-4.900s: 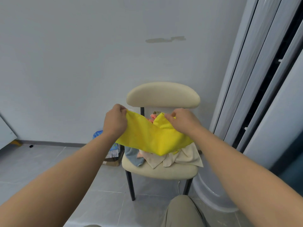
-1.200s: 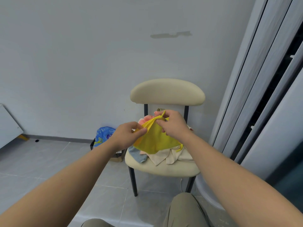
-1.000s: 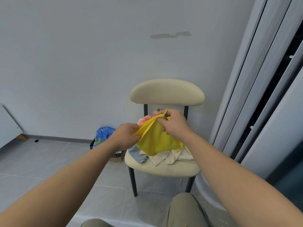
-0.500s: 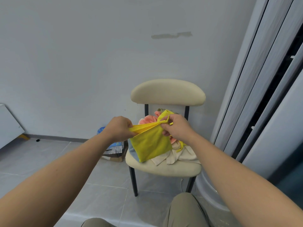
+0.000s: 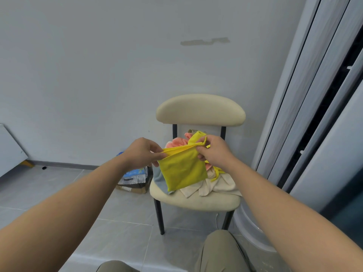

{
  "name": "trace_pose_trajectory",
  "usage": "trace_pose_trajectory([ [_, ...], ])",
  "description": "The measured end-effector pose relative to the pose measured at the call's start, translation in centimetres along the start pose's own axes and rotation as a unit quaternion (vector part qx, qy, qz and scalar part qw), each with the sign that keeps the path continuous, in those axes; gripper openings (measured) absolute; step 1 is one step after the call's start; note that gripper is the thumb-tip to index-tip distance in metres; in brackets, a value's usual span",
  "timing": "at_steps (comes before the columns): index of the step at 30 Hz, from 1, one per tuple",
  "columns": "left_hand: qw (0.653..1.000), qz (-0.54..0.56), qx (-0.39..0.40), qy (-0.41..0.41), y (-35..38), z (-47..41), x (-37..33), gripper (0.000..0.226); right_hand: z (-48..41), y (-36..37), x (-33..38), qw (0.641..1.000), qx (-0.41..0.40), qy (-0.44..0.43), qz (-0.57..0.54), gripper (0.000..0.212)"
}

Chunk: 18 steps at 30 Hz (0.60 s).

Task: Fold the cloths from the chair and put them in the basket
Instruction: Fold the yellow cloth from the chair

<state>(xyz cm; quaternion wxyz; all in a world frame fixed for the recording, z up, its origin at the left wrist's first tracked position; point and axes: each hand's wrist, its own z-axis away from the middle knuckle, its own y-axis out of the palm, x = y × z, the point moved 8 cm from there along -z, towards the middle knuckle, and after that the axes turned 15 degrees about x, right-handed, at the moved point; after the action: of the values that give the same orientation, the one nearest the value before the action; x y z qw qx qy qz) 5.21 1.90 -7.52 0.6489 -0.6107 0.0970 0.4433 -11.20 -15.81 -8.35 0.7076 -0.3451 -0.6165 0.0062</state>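
A: Where is the yellow cloth [image 5: 183, 169]?
B: Hanging folded above the chair [image 5: 200, 112]; the left hand [image 5: 142, 153] and right hand [image 5: 213, 152] are each pinching a top corner.

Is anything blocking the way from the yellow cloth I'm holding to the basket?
Cannot tell: no basket shows in this view. Both the left hand and right hand grip the folded yellow cloth in open air above the cream chair.

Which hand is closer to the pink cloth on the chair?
Right. The right hand pinches the yellow cloth just beside the pink cloth, nearly touching it. The left hand holds the opposite corner, out past the chair.
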Motion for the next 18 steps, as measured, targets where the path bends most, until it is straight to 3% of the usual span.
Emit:
trace_pose_trajectory([
  [7, 0.99, 0.137, -0.019, 0.007, 1.0, -0.2, 0.1, 0.008, 0.1, -0.1, 0.1, 1.0, -0.005, 0.02, 0.005, 0.011],
  [14, 0.933, 0.356, -0.002, -0.049, 2.3, -0.8, 1.3, 0.015, -0.1, 0.1, -0.2, 0.998, 0.019, 0.051, -0.033, 0.009],
  [16, 0.929, 0.368, -0.006, -0.036, 2.2, -1.1, 1.6, 0.024, -0.2, 0.1, -0.4, 0.996, 0.019, 0.052, -0.071, 0.011],
  [18, 0.961, 0.275, -0.002, -0.015, 1.7, -1.3, 1.5, 0.049, -0.3, 0.1, -0.7, 0.994, 0.018, 0.057, -0.094, 0.013],
])
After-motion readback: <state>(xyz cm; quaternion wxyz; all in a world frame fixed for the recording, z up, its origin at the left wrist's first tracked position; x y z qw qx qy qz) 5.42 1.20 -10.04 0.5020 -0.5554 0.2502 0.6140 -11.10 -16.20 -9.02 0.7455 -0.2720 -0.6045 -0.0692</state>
